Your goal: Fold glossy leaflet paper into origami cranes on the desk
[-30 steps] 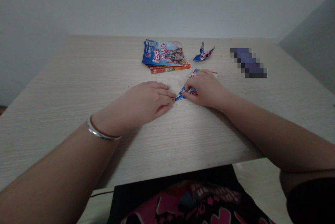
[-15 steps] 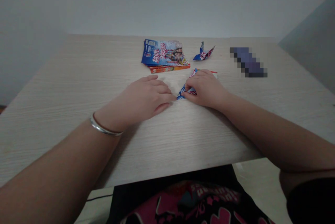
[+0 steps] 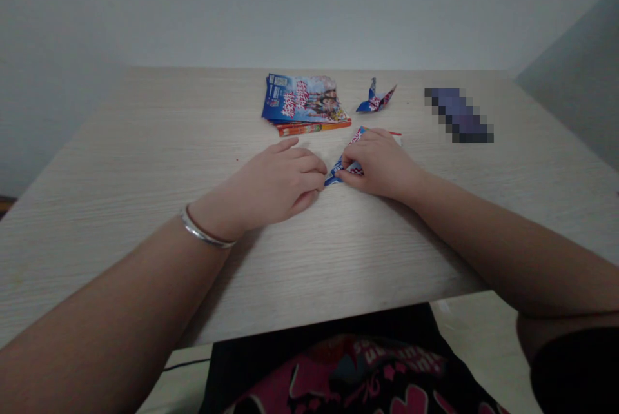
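Note:
A small folded paper (image 3: 358, 137), printed in blue, white and red, lies flat on the table, partly covered by my right hand. My right hand (image 3: 380, 161) has its fingers bent and its thumb pressed down on the paper, holding it in place. At the paper's narrow left tip, my left hand (image 3: 283, 178) has its thumb and fingers drawn together on the point. The very end of that tip is hidden by these fingers. A silver bangle (image 3: 206, 231) sits on my left wrist.
Behind my hands lies a stack of printed leaflets (image 3: 304, 98), blue on top with an orange edge below. A folded paper crane (image 3: 374, 101) stands to its right. Further right is a dark, pixelated rectangular object (image 3: 459, 115). The pale wood-grain table (image 3: 120, 143) meets a wall behind.
My left hand has shifted slightly to the right, and its fingers have curled in closer at the paper's tip. My right hand and the paper have hardly moved.

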The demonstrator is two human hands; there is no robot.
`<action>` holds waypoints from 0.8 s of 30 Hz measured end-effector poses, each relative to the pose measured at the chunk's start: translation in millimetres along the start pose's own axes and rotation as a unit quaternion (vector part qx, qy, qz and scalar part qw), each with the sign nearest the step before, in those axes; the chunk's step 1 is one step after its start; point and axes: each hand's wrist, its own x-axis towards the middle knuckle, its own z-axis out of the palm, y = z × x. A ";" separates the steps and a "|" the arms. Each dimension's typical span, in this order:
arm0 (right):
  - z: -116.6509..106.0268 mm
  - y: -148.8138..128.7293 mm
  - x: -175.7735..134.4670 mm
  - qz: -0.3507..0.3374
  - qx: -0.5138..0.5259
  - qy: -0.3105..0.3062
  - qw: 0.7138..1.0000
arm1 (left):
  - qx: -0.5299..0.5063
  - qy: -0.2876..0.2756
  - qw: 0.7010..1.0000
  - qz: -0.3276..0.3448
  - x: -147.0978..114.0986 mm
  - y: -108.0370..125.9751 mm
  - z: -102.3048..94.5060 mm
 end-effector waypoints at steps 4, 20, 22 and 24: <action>0.0 1.1 0.3 -0.003 0.002 0.001 1.000 | -0.016 0.016 1.000 0.012 -2.4 -0.9 3.2; -1.5 22.3 -6.3 0.013 0.045 0.026 0.999 | -0.050 0.026 0.998 -0.004 -2.3 4.7 6.7; -2.6 32.4 -8.2 0.014 0.054 0.012 0.998 | -0.052 0.016 0.998 -0.015 -1.9 5.6 7.0; -2.0 39.9 -8.8 0.016 0.060 0.007 0.998 | -0.047 0.003 0.999 -0.026 -0.7 6.3 6.1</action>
